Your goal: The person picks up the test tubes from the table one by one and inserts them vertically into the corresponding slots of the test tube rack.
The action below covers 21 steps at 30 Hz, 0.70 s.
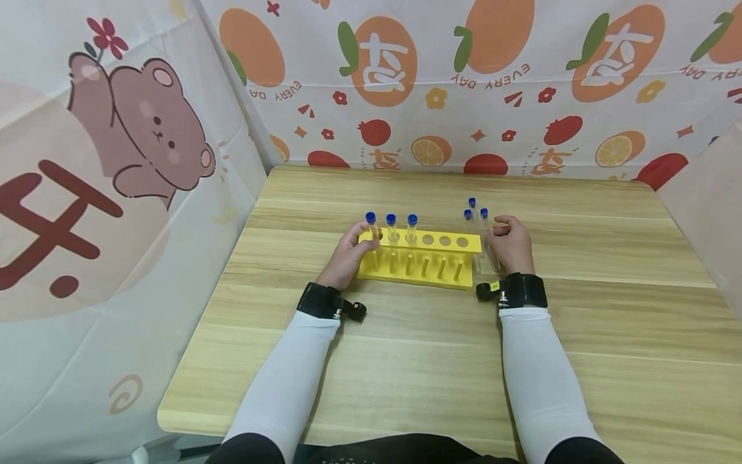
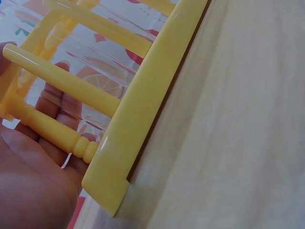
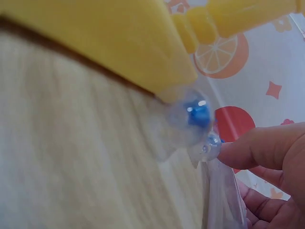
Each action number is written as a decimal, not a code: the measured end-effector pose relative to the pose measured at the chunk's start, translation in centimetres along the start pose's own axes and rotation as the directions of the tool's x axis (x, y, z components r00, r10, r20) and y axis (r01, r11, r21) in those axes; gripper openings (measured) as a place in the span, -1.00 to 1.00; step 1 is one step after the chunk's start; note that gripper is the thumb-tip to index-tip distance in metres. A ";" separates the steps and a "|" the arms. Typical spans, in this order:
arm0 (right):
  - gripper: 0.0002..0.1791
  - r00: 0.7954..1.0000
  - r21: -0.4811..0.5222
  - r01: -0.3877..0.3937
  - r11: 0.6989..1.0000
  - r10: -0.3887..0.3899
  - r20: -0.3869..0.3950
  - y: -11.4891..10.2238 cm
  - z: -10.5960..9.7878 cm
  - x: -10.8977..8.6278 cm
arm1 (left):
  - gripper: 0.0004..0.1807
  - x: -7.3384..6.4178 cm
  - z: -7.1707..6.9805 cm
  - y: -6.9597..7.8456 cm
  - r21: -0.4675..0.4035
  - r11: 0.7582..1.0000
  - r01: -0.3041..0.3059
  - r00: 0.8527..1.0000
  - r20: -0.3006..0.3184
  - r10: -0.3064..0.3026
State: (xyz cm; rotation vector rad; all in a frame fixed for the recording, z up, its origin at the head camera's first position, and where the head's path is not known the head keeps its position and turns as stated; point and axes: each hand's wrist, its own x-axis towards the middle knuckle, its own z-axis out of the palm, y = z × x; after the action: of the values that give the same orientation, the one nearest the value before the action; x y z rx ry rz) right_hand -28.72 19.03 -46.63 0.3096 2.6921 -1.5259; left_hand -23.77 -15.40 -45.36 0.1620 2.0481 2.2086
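Note:
A yellow test tube rack (image 1: 417, 282) stands on the table, and my left hand (image 1: 346, 256) holds its left end, thumb in front and fingers behind. The left wrist view shows that hand (image 2: 38, 181) around the end post. Three clear test tubes with blue caps (image 1: 391, 219) stand in the rack's left holes. At the rack's right end lie three more capped test tubes (image 1: 485, 225). My right hand (image 1: 513, 248) is beside them, with its thumb (image 3: 252, 150) against one tube and bent fingers near another tube (image 3: 224, 200). Whether it pinches a tube is unclear.
The wooden table (image 1: 417, 361) extends on every side of the rack. Behind it hangs a fruit-printed cloth (image 1: 435, 129), and a bear-printed cloth (image 1: 87, 212) hangs at the left. Three round holes in the rack's right half hold no tubes.

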 end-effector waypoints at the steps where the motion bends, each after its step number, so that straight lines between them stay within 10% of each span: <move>1: -0.40 1.000 -0.004 0.002 1.000 -0.002 0.002 0.0 0.0 0.0 | -0.77 0.0 0.0 0.0 0.000 1.000 -0.001 1.000 0.001 0.001; 21: -0.48 1.000 -0.082 -0.010 0.997 0.009 -0.013 -0.9 -0.1 -0.2 | -0.78 0.3 -0.1 0.3 0.006 1.000 0.017 1.000 -0.001 -0.017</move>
State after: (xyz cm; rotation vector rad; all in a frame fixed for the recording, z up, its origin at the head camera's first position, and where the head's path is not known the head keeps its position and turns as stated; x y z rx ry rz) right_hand -28.71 18.59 -45.81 0.3291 2.7497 -1.4108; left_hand -24.07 -15.43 -45.09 0.1433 2.0482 2.1932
